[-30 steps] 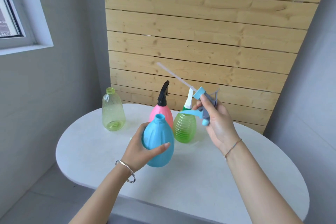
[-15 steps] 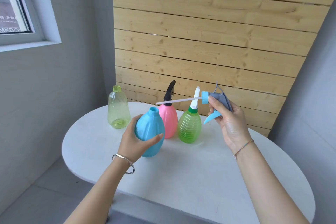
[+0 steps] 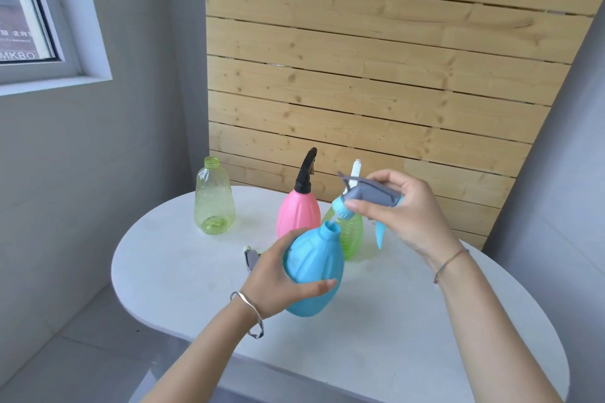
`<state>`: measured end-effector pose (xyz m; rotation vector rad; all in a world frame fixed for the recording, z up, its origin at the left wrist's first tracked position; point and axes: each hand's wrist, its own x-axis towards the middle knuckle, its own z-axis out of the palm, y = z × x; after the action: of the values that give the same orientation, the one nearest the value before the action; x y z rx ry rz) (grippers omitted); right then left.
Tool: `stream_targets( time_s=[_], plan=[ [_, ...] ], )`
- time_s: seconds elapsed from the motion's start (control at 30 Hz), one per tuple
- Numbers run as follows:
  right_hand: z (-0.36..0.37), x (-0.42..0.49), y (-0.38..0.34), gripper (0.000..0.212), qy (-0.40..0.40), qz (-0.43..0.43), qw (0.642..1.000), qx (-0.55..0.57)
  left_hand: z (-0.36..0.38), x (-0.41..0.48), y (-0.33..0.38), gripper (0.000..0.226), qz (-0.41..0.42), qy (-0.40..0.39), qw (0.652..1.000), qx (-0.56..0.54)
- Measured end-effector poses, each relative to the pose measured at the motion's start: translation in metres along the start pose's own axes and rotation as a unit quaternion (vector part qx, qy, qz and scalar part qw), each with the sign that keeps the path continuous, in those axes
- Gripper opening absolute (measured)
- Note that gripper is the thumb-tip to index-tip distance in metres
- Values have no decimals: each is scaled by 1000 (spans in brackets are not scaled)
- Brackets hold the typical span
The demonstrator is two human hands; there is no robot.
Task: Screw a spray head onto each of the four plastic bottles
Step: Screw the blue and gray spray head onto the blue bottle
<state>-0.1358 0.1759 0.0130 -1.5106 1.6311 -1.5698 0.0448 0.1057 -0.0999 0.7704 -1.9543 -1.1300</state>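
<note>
Pale wooden plank wall (image 3: 376, 75) behind; grey wall and white-framed window (image 3: 39, 26) to the left. White oval table (image 3: 376, 321) fills the lower middle. Opaque light-blue plastic bottle (image 3: 316, 275), bulbous, ribbed, is lifted above the table and tilted, open neck pointing up and right. Left hand (image 3: 278, 281) wraps its left side, thumb across the front, fingers closed around the body; silver bangle (image 3: 250, 312) on that wrist. Right hand (image 3: 406, 213) grips a grey-and-blue trigger spray head (image 3: 366, 196), fingers pinched on the grey housing, blue trigger hanging down, ribbed blue collar angled toward the bottle mouth. Collar sits just above and right of the neck, not seated; the dip tube appears to enter the opening, though the thin tube is hard to make out. Thin coloured string bracelet (image 3: 450, 263) on the right wrist. Pink opaque bottle (image 3: 298, 213) with black spray head stands upright behind. Ribbed translucent green bottle (image 3: 352, 235) with white spray head stands beside it, partly hidden by the blue one. Clear yellow-green bottle (image 3: 214, 198), uncapped, stands apart at the table's far left. Small grey-and-green spray head (image 3: 251, 257) lies on the table just left of the left hand, mostly hidden.
</note>
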Motion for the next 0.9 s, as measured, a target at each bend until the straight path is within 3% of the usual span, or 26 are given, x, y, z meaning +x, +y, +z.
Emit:
stream_targets(
  time_s=[0.33,0.6,0.7,0.77,0.9],
  plan=[
    [19,-5,21,28,-87,54,993,-59,9,-2,-13,67,-18,-18,1000,-7],
    [27,-9,26,28,-104,63,992,-40,-2,0,-12,64,-30,-85,996,-9],
    [33,-11,25,25,-120,45,991,-43,-12,4,5,40,6,2,997,-78],
    [35,-11,25,25,-114,32,992,-46,-18,8,17,38,45,69,992,-99],
    [37,-12,32,37,-97,14,995,-34,-21,12,25,15,79,109,987,-89]
  ],
)
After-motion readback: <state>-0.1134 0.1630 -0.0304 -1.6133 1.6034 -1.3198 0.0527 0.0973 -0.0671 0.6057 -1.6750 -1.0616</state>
